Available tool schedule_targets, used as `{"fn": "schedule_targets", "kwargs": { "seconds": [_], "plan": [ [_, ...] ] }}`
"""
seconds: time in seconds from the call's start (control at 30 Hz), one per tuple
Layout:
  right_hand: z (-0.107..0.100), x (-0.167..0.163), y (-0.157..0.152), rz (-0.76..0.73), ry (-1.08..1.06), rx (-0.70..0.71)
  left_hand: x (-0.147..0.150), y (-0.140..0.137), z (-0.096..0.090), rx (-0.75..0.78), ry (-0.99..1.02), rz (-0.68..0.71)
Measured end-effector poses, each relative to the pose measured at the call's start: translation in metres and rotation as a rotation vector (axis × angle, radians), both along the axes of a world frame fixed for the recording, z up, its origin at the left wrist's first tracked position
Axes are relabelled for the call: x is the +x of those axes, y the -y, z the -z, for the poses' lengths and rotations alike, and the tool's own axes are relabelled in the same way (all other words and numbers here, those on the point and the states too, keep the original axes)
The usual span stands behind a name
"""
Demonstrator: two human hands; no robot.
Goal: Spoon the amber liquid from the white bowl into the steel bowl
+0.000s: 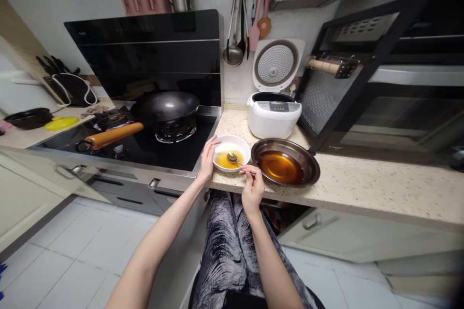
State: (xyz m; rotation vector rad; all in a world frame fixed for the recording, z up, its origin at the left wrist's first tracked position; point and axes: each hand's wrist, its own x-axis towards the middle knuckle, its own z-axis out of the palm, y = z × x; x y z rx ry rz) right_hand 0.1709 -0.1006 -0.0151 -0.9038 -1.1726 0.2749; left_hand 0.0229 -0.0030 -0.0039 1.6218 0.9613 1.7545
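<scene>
A white bowl point(243, 147) with a yellow-orange liquid stands near the front edge of the counter. My left hand point(208, 158) grips its left rim. In my right hand point(253, 186) is the handle of a metal spoon point(232, 157), pinched between the fingers. The spoon's head is over the bowl, at the liquid; how deep it sits I cannot tell. Just right of my right hand is a wide metal basin point(312, 174) holding an amber-brown liquid.
Left of the bowl, a black wok point(166, 106) with an orange handle sits on the gas stove point(145, 154). Behind the basin stands a white rice cooker point(274, 120) with its lid raised. An oven point(395, 111) is at the right. Utensils, including a ladle point(233, 55), hang on the wall.
</scene>
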Motion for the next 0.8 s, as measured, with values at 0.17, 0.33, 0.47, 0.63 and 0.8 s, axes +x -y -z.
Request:
{"fn": "schedule_targets", "kwargs": {
  "seconds": [0.17,0.33,0.47,0.63,0.8],
  "plan": [
    [-0.004,0.001,0.002,0.009,-0.015,0.027,0.0,0.0,0.001,-0.007,-0.004,0.001],
    [-0.01,0.004,0.007,0.025,-0.015,0.037,-0.001,0.0,0.001,-0.012,-0.006,0.003],
    [-0.014,0.008,0.009,0.04,-0.014,0.041,-0.001,0.0,0.001,-0.015,-0.009,-0.001],
    [-0.018,0.013,0.01,0.065,-0.024,0.055,-0.001,-0.001,0.002,-0.016,-0.01,0.004],
    [-0.025,0.019,0.011,0.088,-0.054,0.074,-0.001,-0.002,0.003,-0.02,-0.014,-0.004]
  ]
}}
